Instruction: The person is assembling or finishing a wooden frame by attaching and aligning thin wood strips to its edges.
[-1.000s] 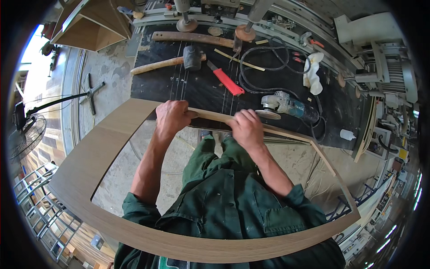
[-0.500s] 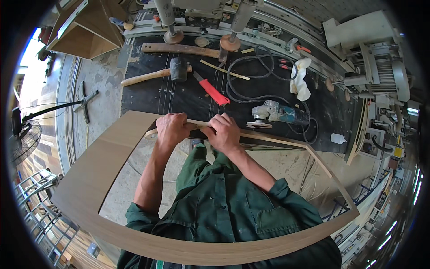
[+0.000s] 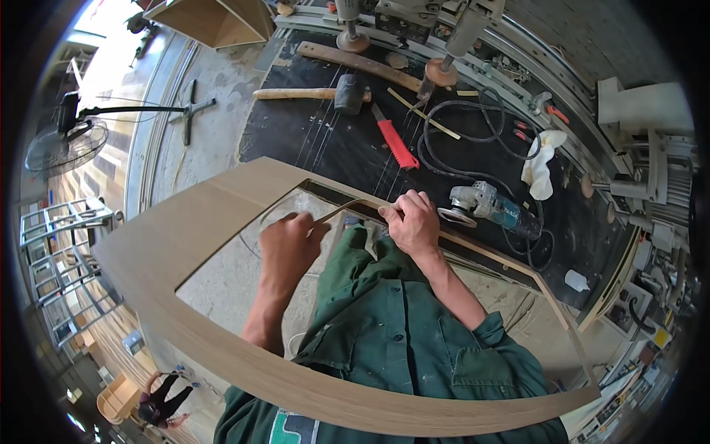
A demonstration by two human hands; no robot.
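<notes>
A large light-brown wooden frame (image 3: 185,211) with a wide opening surrounds my body, its far edge resting at the black workbench. My left hand (image 3: 290,244) is inside the opening, closed on the end of a thin wood strip (image 3: 346,204). That strip bows up from the left hand toward the frame's far inner edge. There my right hand (image 3: 413,220) pinches it against the rail with thumb and fingers; the exact contact is partly hidden under the fingers. An angle grinder (image 3: 492,209) lies just right of my right hand.
On the black bench (image 3: 296,140) lie a rubber mallet (image 3: 348,95), a red-handled knife or saw (image 3: 397,144), a looped cable (image 3: 436,159), a white cloth (image 3: 542,166) and a small white bottle (image 3: 576,280). Clamp pads (image 3: 441,72) hang behind. A person (image 3: 159,403) is far lower left.
My left hand has come away from the far edge toward me, pulling the strip into a curve. My right hand stays at the rail. The view has turned, and a person has appeared lower left.
</notes>
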